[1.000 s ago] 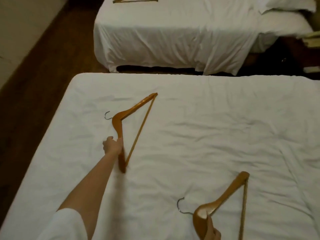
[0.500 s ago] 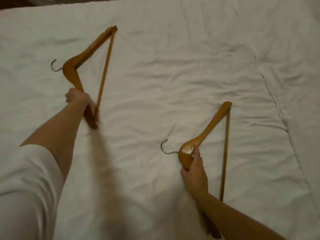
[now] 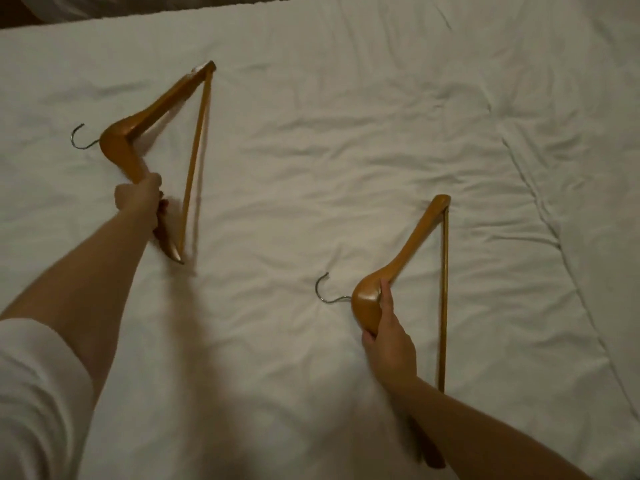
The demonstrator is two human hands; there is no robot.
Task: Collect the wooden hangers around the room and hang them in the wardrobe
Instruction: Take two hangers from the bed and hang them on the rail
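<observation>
Two orange-brown wooden hangers with metal hooks are over a white bed. My left hand [image 3: 140,199] grips the lower arm of the left hanger [image 3: 157,105], whose hook points left. My right hand [image 3: 389,341] is closed on the neck of the right hanger [image 3: 408,247], just right of its hook. My right forearm hides that hanger's lower arm. Whether either hanger still rests on the sheet or is lifted off it, I cannot tell.
The white bed sheet [image 3: 346,140] is creased and fills nearly the whole view. A strip of dark floor [image 3: 20,15] shows beyond its far edge at the top left. My white sleeve [image 3: 34,393] sits at the bottom left.
The view has tilted down onto the near bed, so the far bed and floor have dropped out of sight. Both hands keep their grip; the hangers now sit slightly lower and further right in view.
</observation>
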